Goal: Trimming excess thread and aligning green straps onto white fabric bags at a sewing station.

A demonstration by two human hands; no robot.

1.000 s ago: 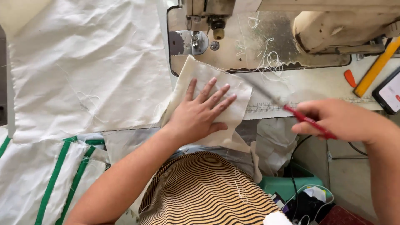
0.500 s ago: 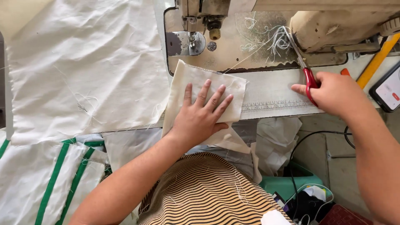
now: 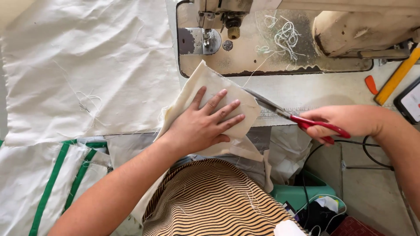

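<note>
Landmark: I pick the sewing machine [image 3: 280, 39] at the top of my view and tell every place from it.
Left hand: my left hand [image 3: 203, 124] lies flat and open, fingers spread, pressing down on the cream cloth piece [image 3: 210, 87]. It grips nothing.
Right hand: my right hand [image 3: 345, 120] is closed around the red handles of the scissors [image 3: 288, 114].
Where the cloth is: the cream cloth piece sits just below the sewing machine's metal plate, and its top corner touches the plate's edge.
Which way things point: the cloth's top corner points up at the machine. The scissors lie almost flat, long way left to right, tips toward the cloth's right edge.
Blades: the tips touch the cloth edge. I cannot tell if they are open or shut.
Edges and room: below the machine, right of the cloth, the table [image 3: 315, 94] is bare. Left of the machine lies a big white sheet [image 3: 87, 65]. The table edge runs under my left wrist.
Hard to see: the cloth's lower part hides under my left hand. My right arm is cut off by the picture's edge. White thread scraps [image 3: 286, 35] lie on the machine.
</note>
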